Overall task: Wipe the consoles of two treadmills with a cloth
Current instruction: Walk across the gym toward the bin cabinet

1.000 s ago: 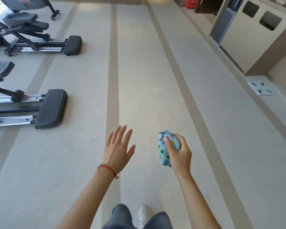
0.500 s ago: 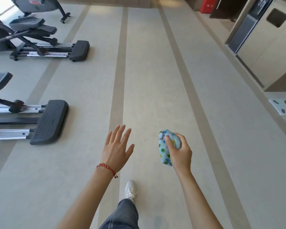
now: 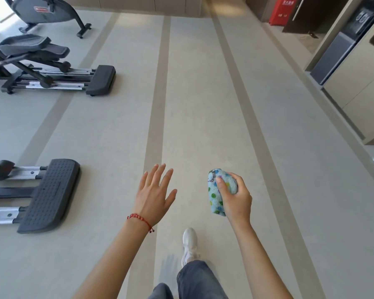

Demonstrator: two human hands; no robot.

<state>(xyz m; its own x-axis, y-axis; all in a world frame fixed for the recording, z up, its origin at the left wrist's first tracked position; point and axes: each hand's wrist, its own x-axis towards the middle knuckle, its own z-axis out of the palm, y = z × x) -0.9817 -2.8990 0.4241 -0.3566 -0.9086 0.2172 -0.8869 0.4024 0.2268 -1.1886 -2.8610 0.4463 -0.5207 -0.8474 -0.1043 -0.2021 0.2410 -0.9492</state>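
two hands: left hand (image 3: 152,196) fingers spread, holding nothing; right hand (image 3: 235,198) grips one cloth (image 3: 216,192); three exercise machines (image 3: 52,76) left.

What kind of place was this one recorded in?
Most likely a gym. Two elliptical trainers and an exercise bike line the left side, on a striped floor. No treadmill shows in this frame.

My white shoe (image 3: 189,242) is stepping on the striped floor (image 3: 203,104). Left of it, two elliptical machines (image 3: 50,197) (image 3: 52,76) are standing, an exercise bike (image 3: 45,14) sitting beyond them. Far ahead to the shoe's right, a red extinguisher box (image 3: 283,10) is standing beside a beige cabinet (image 3: 363,83).
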